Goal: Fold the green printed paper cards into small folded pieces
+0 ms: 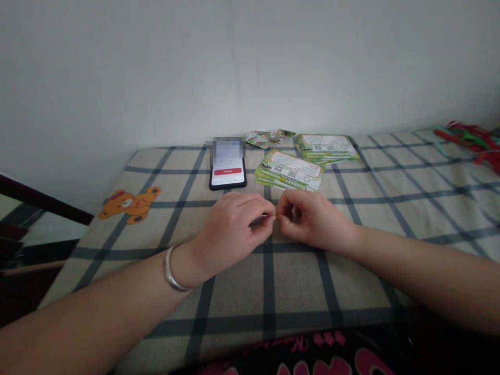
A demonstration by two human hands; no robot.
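Note:
Both hands are over the middle of the checked tablecloth, fingertips meeting. My left hand (pixel 236 224), with a silver bangle (pixel 171 271) on its wrist, pinches thumb against forefinger. My right hand (pixel 312 219) makes a like pinch, its tips touching or nearly touching the left ones. Whatever lies between the fingertips, if anything, is too small to make out. Just beyond the right hand lies a fanned stack of green-and-white printed cards (pixel 291 171). A phone (pixel 228 174) with a lit screen lies beyond the left hand.
Another stack of printed cards (pixel 328 147) lies near the wall, beside folded pieces of printed paper (pixel 269 138). A bear-shaped picture (pixel 130 204) is at the table's left. Red and green cords or fabric (pixel 471 140) lie at the far right. The wall (pixel 250 67) rises behind the table.

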